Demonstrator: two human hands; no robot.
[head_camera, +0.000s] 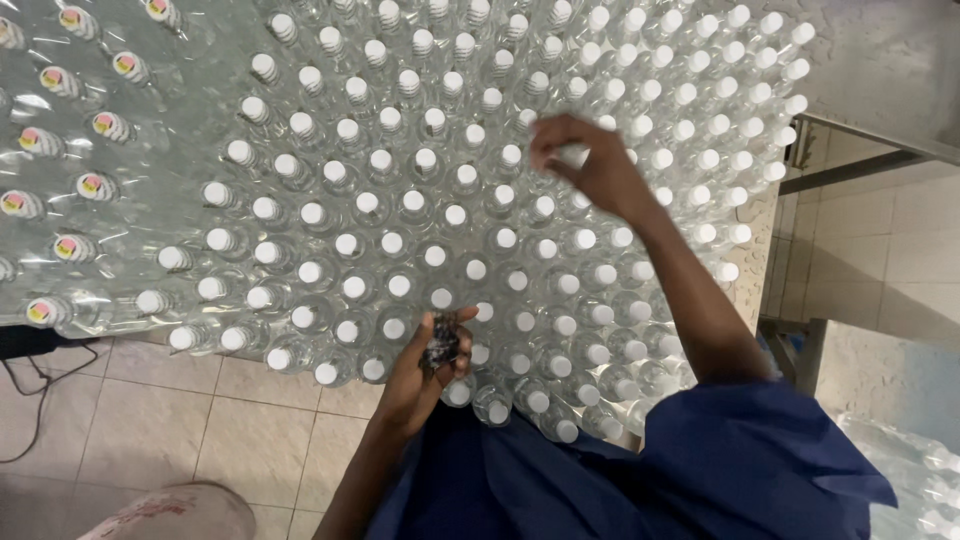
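A: Why is the left hand (428, 360) curled shut at the table's near edge?

B: It clenches a small bunch of thin, crinkly dark bits (hard to tell what) (441, 343). The right hand (588, 165) pinches 1 white cap among the clear plastic bottles (400, 215), packed upright and touching.

A: And further left?

B: Shrink-wrapped bottles (75, 130) with coloured caps.

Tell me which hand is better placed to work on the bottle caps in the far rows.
Right. The right hand is stretched out over the far clear bottles, fingertips at a white cap. The left hand sits at the near edge, closed around small dark pieces.
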